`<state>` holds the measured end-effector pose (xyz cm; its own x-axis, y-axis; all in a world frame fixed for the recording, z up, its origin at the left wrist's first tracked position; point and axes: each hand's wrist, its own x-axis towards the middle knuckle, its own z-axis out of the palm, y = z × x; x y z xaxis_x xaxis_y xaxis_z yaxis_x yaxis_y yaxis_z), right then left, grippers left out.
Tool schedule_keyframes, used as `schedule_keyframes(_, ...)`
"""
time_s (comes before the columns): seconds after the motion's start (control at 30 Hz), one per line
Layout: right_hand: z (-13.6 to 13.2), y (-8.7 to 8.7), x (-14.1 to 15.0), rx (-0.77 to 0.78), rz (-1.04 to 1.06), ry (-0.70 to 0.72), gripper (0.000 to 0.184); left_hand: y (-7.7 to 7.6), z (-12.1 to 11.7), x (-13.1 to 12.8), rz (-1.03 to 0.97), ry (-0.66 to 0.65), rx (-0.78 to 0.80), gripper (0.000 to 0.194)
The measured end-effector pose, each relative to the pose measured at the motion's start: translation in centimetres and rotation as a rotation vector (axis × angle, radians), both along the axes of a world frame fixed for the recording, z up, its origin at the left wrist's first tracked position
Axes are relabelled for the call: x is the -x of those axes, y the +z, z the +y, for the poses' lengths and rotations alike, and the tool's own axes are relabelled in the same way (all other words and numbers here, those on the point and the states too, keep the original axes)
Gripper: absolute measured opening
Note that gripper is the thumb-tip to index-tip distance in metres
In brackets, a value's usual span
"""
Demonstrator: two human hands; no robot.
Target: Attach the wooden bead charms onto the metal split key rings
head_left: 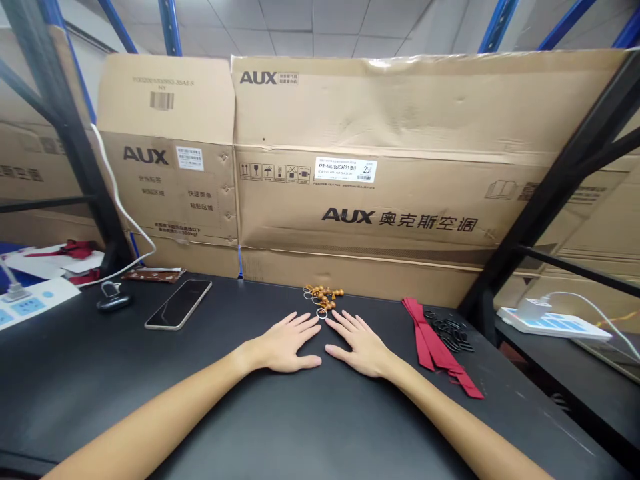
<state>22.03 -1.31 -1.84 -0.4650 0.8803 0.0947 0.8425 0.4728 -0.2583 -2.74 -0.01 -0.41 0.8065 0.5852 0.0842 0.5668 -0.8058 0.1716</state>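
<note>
My left hand (287,343) lies flat on the black table (150,393), fingers stretched out, holding nothing. Beside it my right hand (361,345) rests the same way, palm down and empty. Just beyond the fingertips of both hands sits a small pile of brown wooden beads with metal key rings (323,298). To the right of my right hand lies a bundle of red ribbons (435,343), with a heap of black rings or clips (450,331) next to it.
A phone (179,304) lies face up at the left, near a small black device (113,300) and a white cable. Large AUX cardboard boxes (400,160) wall off the back. Black rack posts (550,193) stand at both sides. White power strips (550,322) lie at right and far left.
</note>
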Motion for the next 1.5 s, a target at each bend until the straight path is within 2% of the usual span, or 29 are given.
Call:
schedule_keyframes(0.13, 0.2, 0.0, -0.1, 0.004, -0.008, -0.005, 0.07, -0.1, -0.4, -0.3, -0.019, -0.037, 0.003, 0.075)
schedule_keyframes(0.5, 0.9, -0.1, -0.8, -0.028, 0.01, -0.081, 0.07, 0.4, -0.7, -0.1, -0.059, -0.021, 0.041, 0.073)
schedule_keyframes(0.77, 1.0, -0.4, -0.9, -0.067, 0.031, -0.078, 0.068, 0.4, -0.7, -0.3, -0.087, -0.006, 0.049, 0.069)
schedule_keyframes(0.87, 0.8, -0.4, -1.0, -0.113, 0.075, -0.047, 0.064, 0.5, -0.7, -0.4, -0.093, -0.003, 0.052, 0.069)
schedule_keyframes(1.07, 0.6, -0.6, -1.3, -0.187, 0.169, 0.108, 0.054, 0.7, -0.8, -0.5, -0.08, 0.001, 0.06, 0.07)
schedule_keyframes(1.23, 0.8, -0.5, -0.6, -0.211, 0.196, 0.133, 0.052, 0.4, -0.6, -0.5, -0.092, -0.004, 0.053, 0.069)
schedule_keyframes(1.5, 0.4, 0.6, 0.4, -0.091, 0.145, 0.142, 0.063, 0.2, -0.5, -0.5, -0.098, -0.001, 0.04, 0.068)
